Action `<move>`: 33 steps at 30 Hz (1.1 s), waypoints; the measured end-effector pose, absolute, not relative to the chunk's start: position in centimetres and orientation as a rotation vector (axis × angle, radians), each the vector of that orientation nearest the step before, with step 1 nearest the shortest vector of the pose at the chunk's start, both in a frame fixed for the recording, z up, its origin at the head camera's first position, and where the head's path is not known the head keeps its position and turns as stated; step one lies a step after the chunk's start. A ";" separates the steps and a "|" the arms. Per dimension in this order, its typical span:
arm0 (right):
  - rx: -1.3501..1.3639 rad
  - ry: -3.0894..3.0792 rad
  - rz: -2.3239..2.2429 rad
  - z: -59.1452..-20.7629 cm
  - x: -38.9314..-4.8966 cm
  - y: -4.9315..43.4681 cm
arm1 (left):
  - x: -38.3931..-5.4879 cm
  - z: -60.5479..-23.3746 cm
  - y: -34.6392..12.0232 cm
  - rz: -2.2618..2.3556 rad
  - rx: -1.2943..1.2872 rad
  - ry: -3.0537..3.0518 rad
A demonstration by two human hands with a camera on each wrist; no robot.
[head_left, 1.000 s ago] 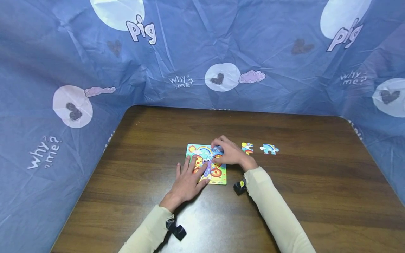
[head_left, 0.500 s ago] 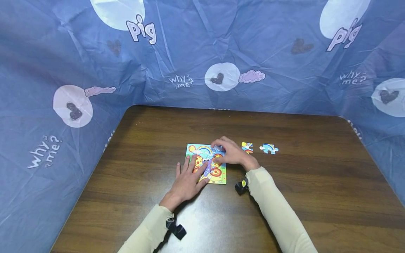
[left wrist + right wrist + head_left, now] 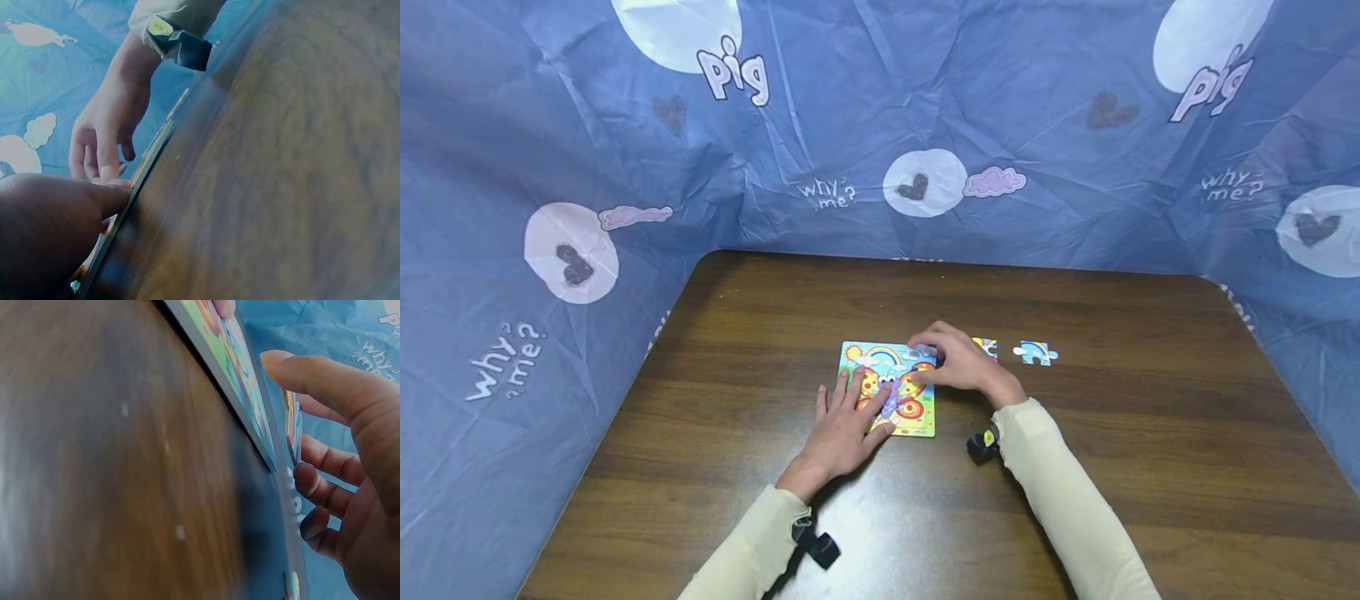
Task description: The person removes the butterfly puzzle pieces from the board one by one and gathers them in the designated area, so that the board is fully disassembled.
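Dark wood table (image 3: pixel 1075 467), blue printed sheet (image 3: pixel 850 125) walling it, left hand (image 3: pixel 842 429) flat on puzzle board (image 3: pixel 917 417), right hand (image 3: pixel 958 367) pinching puzzle piece (image 3: pixel 292 428)

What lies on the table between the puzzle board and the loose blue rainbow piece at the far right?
In the head view, the right hand and another loose piece, partly hidden behind it, lie between the puzzle board and the blue rainbow piece.

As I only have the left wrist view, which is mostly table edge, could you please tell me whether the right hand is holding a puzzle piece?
Observer: Yes. In the right wrist view the right hand pinches a puzzle piece edge-on beside the puzzle board.
Operator: Are any pieces loose?
Observer: Two, right of the board on the table: a rainbow piece and a second piece, partly hidden behind the hand.
Operator: And the left hand?
Observer: The left hand lies flat, fingers straight, on the board's lower left.
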State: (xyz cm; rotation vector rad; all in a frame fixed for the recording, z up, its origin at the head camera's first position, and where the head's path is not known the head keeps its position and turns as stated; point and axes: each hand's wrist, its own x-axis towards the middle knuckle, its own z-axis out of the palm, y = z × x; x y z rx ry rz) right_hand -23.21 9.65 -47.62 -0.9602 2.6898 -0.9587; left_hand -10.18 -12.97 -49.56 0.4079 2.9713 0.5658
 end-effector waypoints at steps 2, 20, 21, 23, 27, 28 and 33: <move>-0.941 2.697 -0.947 -47.4 -23.1 10.1 | -10.2 -49.6 -13.0 0.571 0.403 2.966; -0.861 2.751 -0.816 -45.6 -22.6 15.4 | -10.0 -49.7 -13.1 0.575 0.400 2.979; -0.859 2.761 -0.809 -45.5 -22.6 15.7 | -10.0 -49.7 -13.1 0.571 0.402 2.980; -0.845 2.775 -0.792 -45.3 -22.7 16.4 | -10.1 -49.7 -13.0 0.571 0.410 2.986; -0.813 2.808 -0.749 -45.1 -22.7 18.0 | -10.1 -49.7 -12.9 0.568 0.415 2.983; -0.807 2.813 -0.740 -45.1 -22.7 18.4 | -10.1 -49.7 -12.9 0.571 0.418 2.985; -0.782 2.831 -0.726 -44.9 -22.6 20.3 | -10.2 -49.5 -12.8 0.561 0.417 2.977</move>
